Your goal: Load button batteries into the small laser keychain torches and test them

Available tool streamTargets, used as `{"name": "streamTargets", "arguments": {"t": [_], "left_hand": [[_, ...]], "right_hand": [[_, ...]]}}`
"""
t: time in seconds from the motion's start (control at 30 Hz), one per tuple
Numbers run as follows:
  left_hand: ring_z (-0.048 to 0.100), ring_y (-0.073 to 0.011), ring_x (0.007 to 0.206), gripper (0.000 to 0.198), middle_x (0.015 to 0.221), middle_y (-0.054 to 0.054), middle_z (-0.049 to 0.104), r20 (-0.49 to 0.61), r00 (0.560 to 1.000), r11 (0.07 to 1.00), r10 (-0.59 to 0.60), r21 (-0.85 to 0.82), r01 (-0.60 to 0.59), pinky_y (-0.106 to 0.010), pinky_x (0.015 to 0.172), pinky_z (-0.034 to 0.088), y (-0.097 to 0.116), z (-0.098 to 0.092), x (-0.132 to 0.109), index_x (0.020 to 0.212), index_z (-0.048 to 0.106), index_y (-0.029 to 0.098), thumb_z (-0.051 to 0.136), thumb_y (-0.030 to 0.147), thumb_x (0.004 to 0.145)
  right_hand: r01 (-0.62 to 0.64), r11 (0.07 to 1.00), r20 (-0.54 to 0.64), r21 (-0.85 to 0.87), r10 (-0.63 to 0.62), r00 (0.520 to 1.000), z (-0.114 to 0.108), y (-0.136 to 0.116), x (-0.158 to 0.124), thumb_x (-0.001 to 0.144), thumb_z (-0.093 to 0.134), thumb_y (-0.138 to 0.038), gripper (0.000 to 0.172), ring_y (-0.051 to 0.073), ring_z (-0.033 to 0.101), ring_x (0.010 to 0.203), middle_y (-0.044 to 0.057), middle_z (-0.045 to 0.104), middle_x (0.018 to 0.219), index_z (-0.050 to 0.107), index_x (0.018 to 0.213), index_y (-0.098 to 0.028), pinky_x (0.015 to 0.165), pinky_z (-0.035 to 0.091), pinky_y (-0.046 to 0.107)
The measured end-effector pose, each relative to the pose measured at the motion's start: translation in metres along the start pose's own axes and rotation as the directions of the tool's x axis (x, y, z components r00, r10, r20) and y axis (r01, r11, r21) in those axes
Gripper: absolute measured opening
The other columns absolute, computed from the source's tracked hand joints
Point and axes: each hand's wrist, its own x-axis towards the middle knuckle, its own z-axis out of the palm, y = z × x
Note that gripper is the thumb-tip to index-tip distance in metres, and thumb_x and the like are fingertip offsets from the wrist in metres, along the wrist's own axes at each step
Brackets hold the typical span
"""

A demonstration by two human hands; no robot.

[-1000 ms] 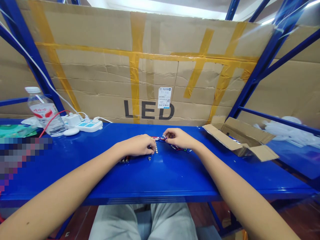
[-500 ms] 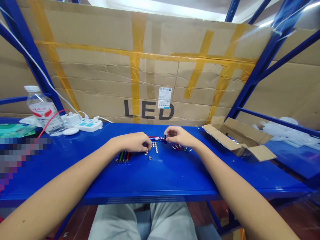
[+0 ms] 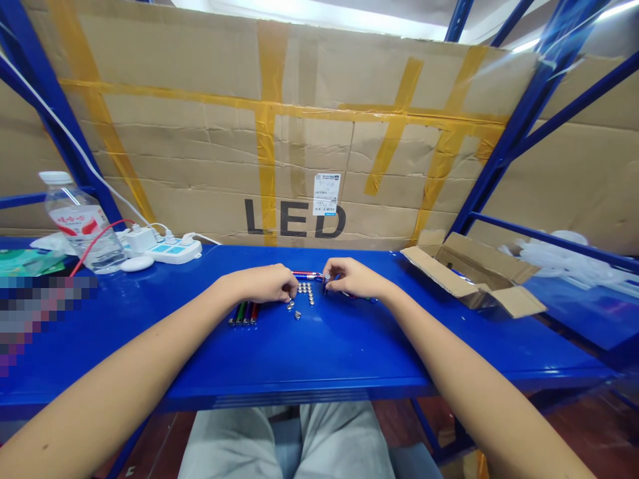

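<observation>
My left hand (image 3: 267,283) rests low over the table with its fingers pinched together, right by some small silver round pieces (image 3: 290,306); whatever is between the fingertips is hidden. Several more silver round pieces (image 3: 305,288) stand in rows between my hands, and one silver piece (image 3: 297,315) lies nearer me. Slim coloured metal tubes (image 3: 244,314) lie side by side under my left wrist. Behind the silver pieces are a red and a blue tube (image 3: 305,275). My right hand (image 3: 352,277) pinches a small dark blue piece (image 3: 325,286). Coloured carabiners (image 3: 370,300) are partly covered by that hand.
An open cardboard box (image 3: 449,276) sits on the blue table (image 3: 324,359) at the right. To the left are a water bottle (image 3: 82,226), a white power strip (image 3: 174,251) and a white oval object (image 3: 137,264). A large carton (image 3: 200,153) stands behind.
My right hand has shifted slightly left and down with the dark blue piece, covering more of the carabiners. My left hand stays nearly in place beside the silver pieces.
</observation>
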Motion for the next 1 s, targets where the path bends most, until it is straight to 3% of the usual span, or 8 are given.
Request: {"name": "streamTargets", "arguments": {"t": [0.13, 0.27, 0.37, 0.43, 0.5, 0.63, 0.83, 1.0], "left_hand": [[0.055, -0.0142, 0.061, 0.01, 0.073, -0.001, 0.067, 0.022, 0.994, 0.994, -0.106, 0.014, 0.106, -0.024, 0.056, 0.037, 0.008, -0.003, -0.003, 0.08, 0.067, 0.018, 0.057, 0.019, 0.081], [0.054, -0.0142, 0.058, 0.011, 0.071, -0.001, 0.066, 0.022, 0.993, 0.991, -0.116, 0.064, 0.114, -0.024, 0.053, 0.036, 0.013, -0.004, -0.005, 0.077, 0.066, 0.018, 0.056, 0.018, 0.081], [0.059, -0.0163, 0.065, 0.014, 0.076, -0.003, 0.069, -0.116, 0.993, 0.987, -0.031, 0.155, 0.049, -0.026, 0.059, 0.04, 0.012, -0.002, -0.003, 0.081, 0.069, 0.018, 0.055, 0.018, 0.084], [0.064, -0.0188, 0.079, 0.017, 0.088, -0.006, 0.072, -0.298, 0.952, 0.978, 0.077, 0.209, -0.014, -0.028, 0.068, 0.045, 0.011, 0.001, 0.001, 0.09, 0.07, 0.018, 0.053, 0.019, 0.089], [0.065, -0.0201, 0.09, 0.021, 0.099, -0.007, 0.072, -0.453, 0.876, 0.972, 0.167, 0.225, -0.069, -0.03, 0.078, 0.047, 0.011, 0.006, 0.006, 0.099, 0.069, 0.018, 0.049, 0.021, 0.093], [0.066, -0.0202, 0.097, 0.025, 0.106, -0.008, 0.072, -0.548, 0.801, 0.965, 0.239, 0.223, -0.136, -0.032, 0.086, 0.05, 0.013, 0.018, 0.013, 0.107, 0.069, 0.017, 0.046, 0.021, 0.096], [0.067, -0.0202, 0.098, 0.028, 0.11, -0.007, 0.072, -0.562, 0.811, 0.984, 0.162, 0.153, -0.091, -0.032, 0.085, 0.05, 0.018, 0.023, 0.014, 0.114, 0.067, 0.02, 0.046, 0.025, 0.097], [0.067, -0.0194, 0.088, 0.025, 0.098, -0.005, 0.074, -0.461, 0.882, 0.991, 0.102, 0.126, -0.048, -0.029, 0.077, 0.046, 0.019, 0.006, 0.004, 0.106, 0.069, 0.02, 0.047, 0.024, 0.093]], "right_hand": [[0.012, 1.0, 0.006, -0.003, -0.012, 1.0, 0.002, -0.001, 0.001, 0.068, 0.066, -0.015, 0.014, 0.015, 0.06, 0.077, 0.001, 0.065, 0.082, 0.059, 0.08, -0.018, 0.072, 0.047, 0.028], [-0.002, 1.0, 0.028, 0.021, 0.001, 1.0, 0.004, -0.006, 0.0, 0.072, 0.062, -0.014, 0.013, 0.014, 0.06, 0.071, 0.0, 0.064, 0.077, 0.061, 0.085, -0.017, 0.07, 0.048, 0.028], [0.006, 0.999, 0.044, 0.033, -0.007, 0.999, 0.007, -0.009, -0.001, 0.074, 0.059, -0.012, 0.015, 0.014, 0.061, 0.071, 0.0, 0.065, 0.076, 0.063, 0.088, -0.016, 0.071, 0.048, 0.028], [0.021, 0.999, 0.045, 0.03, -0.022, 0.999, 0.009, -0.011, -0.002, 0.075, 0.059, -0.012, 0.019, 0.014, 0.061, 0.071, 0.001, 0.066, 0.078, 0.065, 0.092, -0.015, 0.071, 0.048, 0.028], [0.032, 0.999, 0.038, 0.03, -0.033, 0.999, 0.01, -0.013, -0.002, 0.076, 0.059, -0.013, 0.022, 0.014, 0.061, 0.071, 0.001, 0.067, 0.079, 0.067, 0.096, -0.015, 0.071, 0.048, 0.028], [0.064, 0.993, -0.008, 0.097, -0.063, 0.998, 0.015, -0.015, -0.002, 0.075, 0.062, -0.017, 0.016, 0.015, 0.06, 0.07, 0.001, 0.066, 0.075, 0.067, 0.091, -0.015, 0.071, 0.049, 0.029], [0.06, 0.977, -0.094, 0.205, -0.041, 0.995, 0.017, -0.015, 0.001, 0.073, 0.063, -0.017, 0.016, 0.014, 0.059, 0.068, 0.0, 0.065, 0.074, 0.066, 0.089, -0.016, 0.07, 0.05, 0.029], [0.08, 0.996, -0.155, 0.046, -0.072, 0.985, 0.013, -0.01, 0.002, 0.072, 0.06, -0.012, 0.012, 0.016, 0.062, 0.081, 0.002, 0.067, 0.083, 0.064, 0.083, -0.017, 0.078, 0.048, 0.031]]}}
